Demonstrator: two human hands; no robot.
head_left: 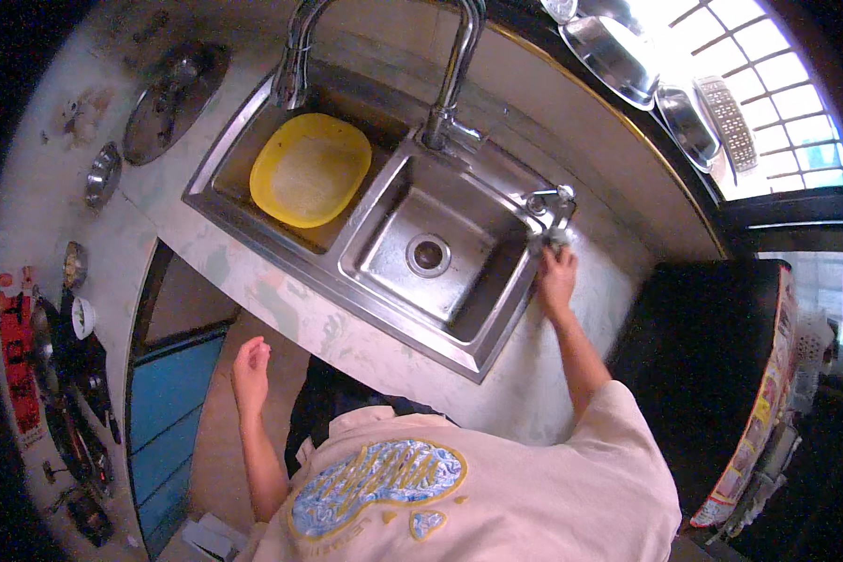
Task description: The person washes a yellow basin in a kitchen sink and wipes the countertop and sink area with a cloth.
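Observation:
My right hand (557, 279) reaches to the right rim of the stainless steel sink (492, 355). Its fingertips are at a small greyish item (556, 239) beside the soap dispenser pump (549, 200); the item is blurred, and whether it is gripped cannot be told. In front of the counter my left hand (251, 365) hangs with loosely curled fingers and nothing visible in it. A yellow plastic basin (267, 172) stands in the left bowl. The right bowl, with its round drain (428, 255), lies under the arched chrome faucet (449, 91).
A large round lid (147, 133) and a small metal bowl (102, 175) lie on the left counter, with a gas stove (49, 351) further along. Metal bowls (608, 60) line the barred window's sill. A dark appliance (695, 351) stands at the right, and blue drawers (168, 407) are below left.

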